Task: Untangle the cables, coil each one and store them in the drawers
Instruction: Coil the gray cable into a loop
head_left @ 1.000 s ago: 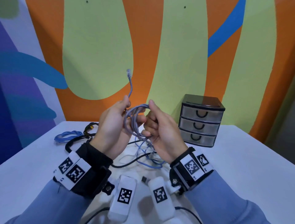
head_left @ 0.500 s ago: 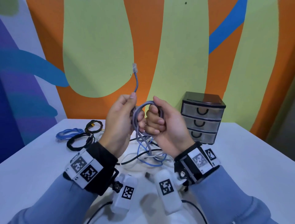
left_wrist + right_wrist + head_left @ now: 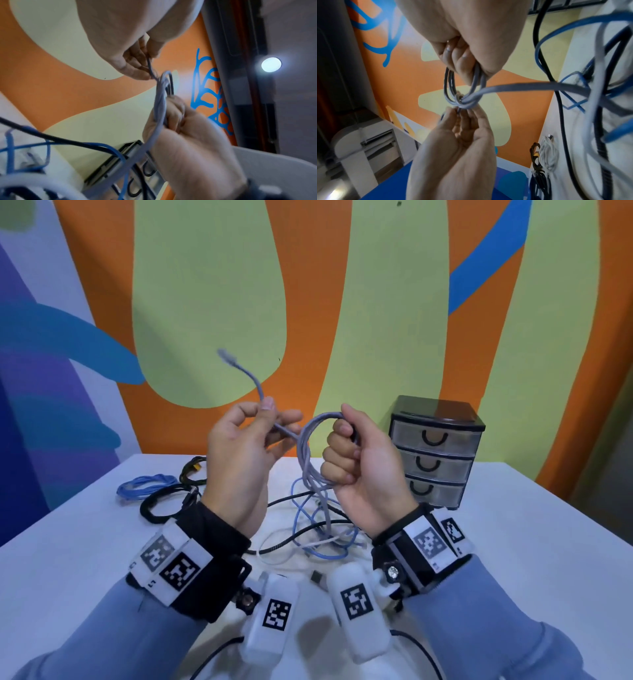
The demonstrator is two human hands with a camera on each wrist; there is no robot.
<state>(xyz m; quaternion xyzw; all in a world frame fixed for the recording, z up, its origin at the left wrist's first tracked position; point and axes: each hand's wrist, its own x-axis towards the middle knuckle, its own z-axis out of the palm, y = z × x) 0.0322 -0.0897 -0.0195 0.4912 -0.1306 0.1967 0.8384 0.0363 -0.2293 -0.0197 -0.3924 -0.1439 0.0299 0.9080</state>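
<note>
Grey cable (image 3: 310, 460) mid-coil: right hand (image 3: 359, 460) gripping loops, left hand (image 3: 239, 453) pinching the free end, now drawn leftward for wrapping.

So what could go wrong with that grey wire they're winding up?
The grey cable still trails down into the tangle on the table, so further winding might drag the blue and black cables up too. The left hand only pinches the free end near the plug; it could slip out. The right hand grips the loops, which could spring open if loosened.
</note>
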